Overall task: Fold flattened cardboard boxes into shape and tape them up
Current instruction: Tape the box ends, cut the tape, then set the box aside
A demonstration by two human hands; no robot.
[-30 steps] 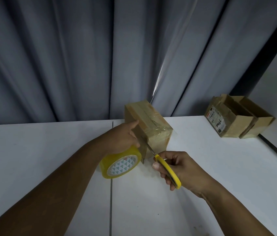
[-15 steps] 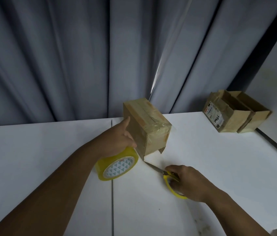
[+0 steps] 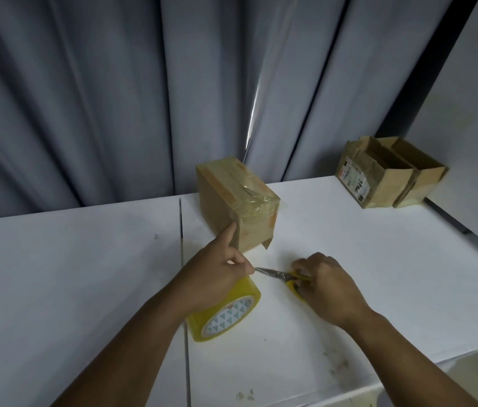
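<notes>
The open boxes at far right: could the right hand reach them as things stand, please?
Probably yes: only bare table lies before the open boxes, though the right hand grips the scissors.

Grey pleated curtain behind, white table with a centre seam, pale wall at right, dim light

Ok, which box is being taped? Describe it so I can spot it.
On the white table, look at the back edge by the grey curtain. The closed brown cardboard box stands there, a finger of the left hand touching its near corner. Unlike the two open-topped cardboard boxes far right, its top is sealed with glossy clear tape.
</notes>
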